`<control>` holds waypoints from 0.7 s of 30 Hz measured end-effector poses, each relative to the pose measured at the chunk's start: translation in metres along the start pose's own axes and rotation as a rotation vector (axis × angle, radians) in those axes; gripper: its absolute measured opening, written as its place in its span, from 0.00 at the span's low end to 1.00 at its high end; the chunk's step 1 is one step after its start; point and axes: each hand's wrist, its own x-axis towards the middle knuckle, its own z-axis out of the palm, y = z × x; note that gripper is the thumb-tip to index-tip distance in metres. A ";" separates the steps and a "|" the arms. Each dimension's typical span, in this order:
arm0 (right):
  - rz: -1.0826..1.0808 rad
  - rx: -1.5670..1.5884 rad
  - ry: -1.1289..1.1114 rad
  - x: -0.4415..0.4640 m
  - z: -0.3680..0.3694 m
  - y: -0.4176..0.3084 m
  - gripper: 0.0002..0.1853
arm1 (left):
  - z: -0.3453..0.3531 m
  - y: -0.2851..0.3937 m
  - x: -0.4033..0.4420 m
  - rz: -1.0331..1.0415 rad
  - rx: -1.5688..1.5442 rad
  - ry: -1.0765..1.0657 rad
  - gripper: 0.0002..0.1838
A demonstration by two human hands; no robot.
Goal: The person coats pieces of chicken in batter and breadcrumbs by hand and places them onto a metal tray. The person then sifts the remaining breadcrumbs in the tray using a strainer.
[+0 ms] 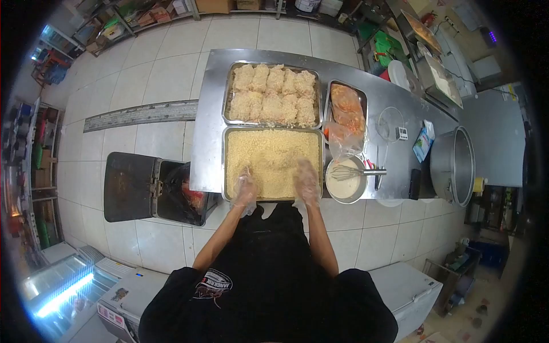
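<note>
Both my hands wear clear plastic gloves and are in a metal tray (pixel 225 163) of pale yellow breadcrumbs (pixel 251 143). At the near left part of the tray is my left hand (pixel 246 187), its fingers apart and pointing into the crumbs. My right hand (pixel 306 180) is at the near right side, fingers stretched forward and a little blurred. I see nothing held in either hand. Between them the crumbs look churned and smeared; whether a piece lies buried there I cannot tell. Directly beyond, a second tray (pixel 227 86) holds two rows of crumb-coated pieces (pixel 271 94).
To the right stand a tray of orange-red marinated meat (pixel 347 108) with a plastic bag, a bowl of white batter (pixel 345 186) with a whisk (pixel 349 172), a strainer (pixel 391 124), a timer (pixel 402 133) and a large pot (pixel 453 166). An open bin (pixel 166 188) is at the left.
</note>
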 end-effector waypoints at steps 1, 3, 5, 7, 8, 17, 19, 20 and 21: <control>-0.008 0.002 -0.007 -0.018 0.010 0.009 0.28 | -0.007 0.012 -0.003 -0.214 -0.068 -0.177 0.33; 0.649 0.219 -0.451 -0.049 0.029 0.023 0.26 | 0.031 -0.011 0.009 -0.305 -0.406 -0.184 0.32; 0.871 0.642 -0.250 -0.059 0.047 0.003 0.24 | 0.041 -0.002 0.008 -0.388 -0.742 -0.196 0.31; 0.722 0.874 -0.024 -0.043 0.034 -0.023 0.25 | 0.019 0.035 0.003 -0.393 -1.147 -0.092 0.25; 0.718 0.876 -0.029 -0.036 0.025 -0.029 0.25 | 0.017 0.042 0.005 -0.389 -1.283 -0.053 0.23; 0.910 1.267 0.054 -0.018 -0.002 -0.043 0.20 | -0.013 0.092 -0.005 -0.331 -0.427 -0.356 0.32; 1.019 1.184 -0.038 -0.010 -0.036 -0.034 0.19 | 0.020 0.073 -0.008 0.442 0.153 0.276 0.35; 1.036 1.113 0.004 -0.010 -0.038 -0.026 0.18 | 0.027 0.082 -0.007 0.443 0.151 0.277 0.35; 1.031 1.111 0.003 -0.011 -0.034 -0.020 0.18 | 0.005 0.129 -0.014 0.456 0.489 0.215 0.33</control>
